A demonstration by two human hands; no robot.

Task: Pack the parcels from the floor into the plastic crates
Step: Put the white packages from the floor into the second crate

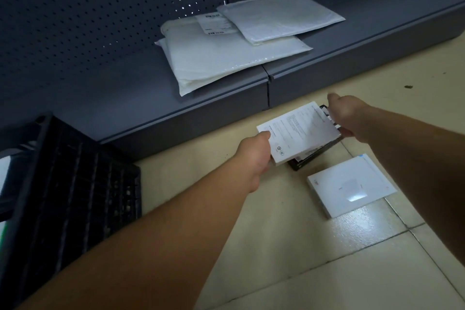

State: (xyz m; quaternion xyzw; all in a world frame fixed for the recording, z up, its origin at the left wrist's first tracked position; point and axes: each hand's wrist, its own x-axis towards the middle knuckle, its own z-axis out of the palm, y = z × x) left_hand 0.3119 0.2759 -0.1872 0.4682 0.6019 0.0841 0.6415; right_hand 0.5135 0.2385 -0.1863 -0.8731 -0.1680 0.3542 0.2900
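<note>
Two hands on one stack of parcels, low over the tiled floor [289, 246] just in front of the shelf base. Left hand [256, 156] grips the near-left corner of the white box [299, 129], thumb on top against its printed face. Right hand [352, 116] holds the stack's far-right edge, fingers curled around it, thumb raised. White box lies uppermost, tilted, text side up. Under it a black box [314, 156], only its near edge and far-right corner showing; cannot tell whether its low corner touches the floor. Second white box [349, 184] flat on the floor, just right of and nearer than the stack, apart from both hands, a bright glare spot on its lid. Black crate [75, 184] stands at left on the floor, ribbed wall facing the camera, well apart from the stack; its inside is mostly out of view. Grey shelf [125, 88] runs across behind, pegboard back panel above it. Three pale mailers on the shelf, overlapping: a large mailer [226, 63] at the bottom, a labelled mailer [191, 33] on it, and a small mailer [281, 16] uppermost at right. Small dark speck on the floor at far right.
</note>
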